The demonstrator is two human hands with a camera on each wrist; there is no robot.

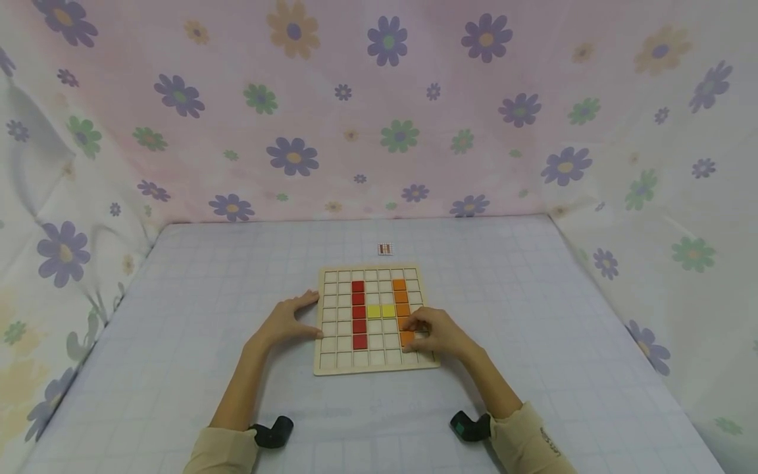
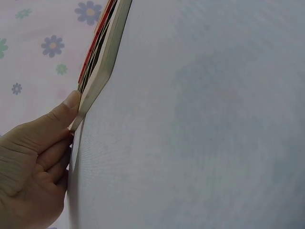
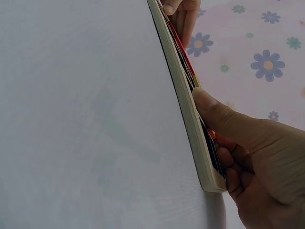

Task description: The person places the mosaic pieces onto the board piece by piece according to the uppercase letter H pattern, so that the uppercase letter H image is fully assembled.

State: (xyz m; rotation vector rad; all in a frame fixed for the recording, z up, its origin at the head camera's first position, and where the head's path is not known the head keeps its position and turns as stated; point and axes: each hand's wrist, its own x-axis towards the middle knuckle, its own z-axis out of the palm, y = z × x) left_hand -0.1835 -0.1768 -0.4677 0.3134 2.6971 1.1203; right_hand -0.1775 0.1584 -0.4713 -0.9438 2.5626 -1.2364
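Pale gridded table (image 1: 177,316), floral curtain (image 1: 379,99) on three sides. Wooden grid board (image 1: 331,366) near front edge. Left hand (image 1: 288,320) flat, steadying board's left edge; right hand (image 1: 438,332) pinching orange tile (image 1: 406,338).

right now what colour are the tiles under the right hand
Orange tiles in a column on the board; head view shows it best.

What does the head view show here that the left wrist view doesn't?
Only the head view shows the grid face of the wooden board, the red column, yellow tiles, orange tiles and the right hand on an orange tile. Only the left wrist view shows the board's edge close up. Both show the left hand touching the board.
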